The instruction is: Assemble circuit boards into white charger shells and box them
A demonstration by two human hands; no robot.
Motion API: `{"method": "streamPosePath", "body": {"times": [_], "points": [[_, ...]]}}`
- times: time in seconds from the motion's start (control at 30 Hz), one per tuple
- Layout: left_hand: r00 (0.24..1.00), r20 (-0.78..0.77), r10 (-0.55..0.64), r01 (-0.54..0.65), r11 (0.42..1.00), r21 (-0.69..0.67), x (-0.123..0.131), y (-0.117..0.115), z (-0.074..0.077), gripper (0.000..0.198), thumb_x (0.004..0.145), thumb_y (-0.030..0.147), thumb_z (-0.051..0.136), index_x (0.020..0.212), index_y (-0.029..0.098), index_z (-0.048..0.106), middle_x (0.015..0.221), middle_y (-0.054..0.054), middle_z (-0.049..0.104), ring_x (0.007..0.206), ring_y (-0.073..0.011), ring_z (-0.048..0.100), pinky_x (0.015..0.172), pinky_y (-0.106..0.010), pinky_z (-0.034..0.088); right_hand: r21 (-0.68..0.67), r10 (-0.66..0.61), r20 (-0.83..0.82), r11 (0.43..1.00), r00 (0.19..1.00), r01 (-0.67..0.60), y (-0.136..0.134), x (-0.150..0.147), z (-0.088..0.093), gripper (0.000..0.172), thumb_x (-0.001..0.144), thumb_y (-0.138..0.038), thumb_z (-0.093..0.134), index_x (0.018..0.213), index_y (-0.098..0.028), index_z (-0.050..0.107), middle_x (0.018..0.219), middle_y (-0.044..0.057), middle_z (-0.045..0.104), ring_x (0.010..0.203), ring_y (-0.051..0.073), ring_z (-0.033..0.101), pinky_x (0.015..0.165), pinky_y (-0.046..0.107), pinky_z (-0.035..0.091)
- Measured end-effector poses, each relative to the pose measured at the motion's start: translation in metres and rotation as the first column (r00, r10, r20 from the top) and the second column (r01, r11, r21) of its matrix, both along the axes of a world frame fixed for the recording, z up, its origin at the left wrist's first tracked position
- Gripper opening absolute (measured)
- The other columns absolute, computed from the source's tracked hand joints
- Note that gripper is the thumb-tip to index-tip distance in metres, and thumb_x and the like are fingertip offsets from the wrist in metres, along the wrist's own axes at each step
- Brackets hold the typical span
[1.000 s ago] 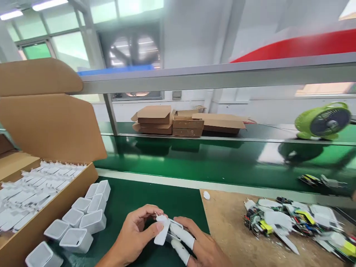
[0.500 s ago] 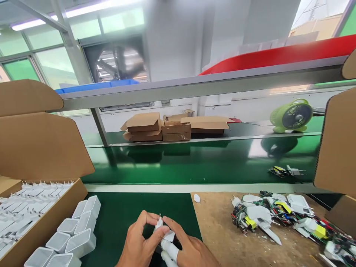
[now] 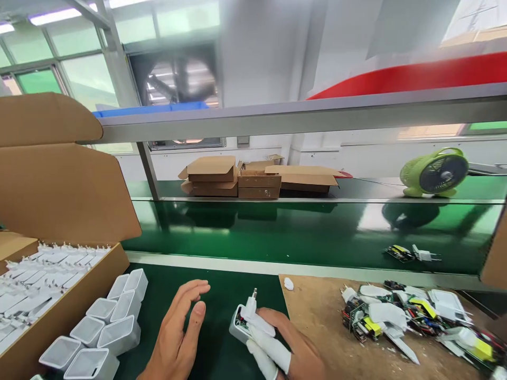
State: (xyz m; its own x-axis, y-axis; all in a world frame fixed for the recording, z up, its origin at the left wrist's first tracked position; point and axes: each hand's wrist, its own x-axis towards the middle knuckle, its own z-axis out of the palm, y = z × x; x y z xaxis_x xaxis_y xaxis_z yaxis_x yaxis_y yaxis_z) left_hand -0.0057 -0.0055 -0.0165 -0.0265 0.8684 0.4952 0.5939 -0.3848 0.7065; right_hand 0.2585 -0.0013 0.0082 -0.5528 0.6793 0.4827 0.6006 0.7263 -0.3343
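My right hand, with white covers on some fingers, holds a white plug adapter over the green mat. The adapter's housing is partly uncovered, with circuit parts showing inside, and its metal pin points up and away. To the left of it, my left hand is raised with its fingers apart and nothing in it. White open housings stand in rows on the mat, left of my left hand.
A cardboard box of white parts is at the left. Circuit boards and casings lie heaped on a brown board; a small white piece is near its corner. Behind are a green conveyor, cartons and a green fan.
My left hand has let go of the adapter and moved left, its fingers now apart. My right hand still holds the adapter, now further right. The camera view has shifted slightly.
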Motion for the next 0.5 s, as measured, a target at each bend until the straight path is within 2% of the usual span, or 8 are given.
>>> {"method": "streamPosePath", "body": {"times": [0.1,0.23,0.37,0.5], "points": [[0.997,-0.019,-0.08,0.081,0.996,0.047,0.003,-0.002,0.006,0.031,0.111,0.031,0.046,0.135,0.031,0.066,0.143,-0.01,0.064,0.132,-0.0245,0.064,0.11,-0.041,0.058,-0.077,0.053,0.176,0.996,0.983,-0.04,0.001,-0.002,0.0,0.055,0.072,0.0,0.051,0.117,-0.027,0.067,0.125,0.007,0.072,0.083,0.021,0.075,0.069,0.026,0.061],[0.964,-0.102,-0.244,0.259,0.95,0.173,0.016,-0.006,0.006,0.033,0.111,0.03,0.05,0.138,0.032,0.067,0.144,-0.011,0.062,0.125,-0.0237,0.067,0.106,-0.035,0.059,-0.109,0.092,0.217,0.992,0.972,-0.07,0.006,-0.002,-0.015,0.053,0.067,0.004,0.046,0.109,-0.02,0.069,0.133,0.013,0.067,0.092,0.022,0.074,0.077,0.028,0.062],[0.973,-0.04,-0.227,0.231,0.961,0.151,0.024,-0.011,0.0,0.033,0.112,0.035,0.048,0.139,0.031,0.067,0.143,-0.012,0.062,0.125,-0.0242,0.067,0.107,-0.035,0.058,-0.102,0.085,0.19,0.993,0.978,-0.067,0.007,0.0,-0.022,0.062,0.069,0.003,0.048,0.123,-0.022,0.067,0.135,0.011,0.066,0.091,0.021,0.073,0.079,0.027,0.062],[0.98,0.022,-0.196,0.192,0.974,0.121,0.024,-0.012,-0.003,0.036,0.112,0.032,0.048,0.145,0.031,0.061,0.146,-0.012,0.059,0.133,-0.0252,0.062,0.112,-0.039,0.056,-0.13,0.067,0.081,0.99,0.994,-0.056,0.004,0.0,-0.013,0.061,0.081,0.0,0.049,0.133,-0.028,0.063,0.137,0.008,0.065,0.103,0.02,0.072,0.091,0.026,0.06]]}}
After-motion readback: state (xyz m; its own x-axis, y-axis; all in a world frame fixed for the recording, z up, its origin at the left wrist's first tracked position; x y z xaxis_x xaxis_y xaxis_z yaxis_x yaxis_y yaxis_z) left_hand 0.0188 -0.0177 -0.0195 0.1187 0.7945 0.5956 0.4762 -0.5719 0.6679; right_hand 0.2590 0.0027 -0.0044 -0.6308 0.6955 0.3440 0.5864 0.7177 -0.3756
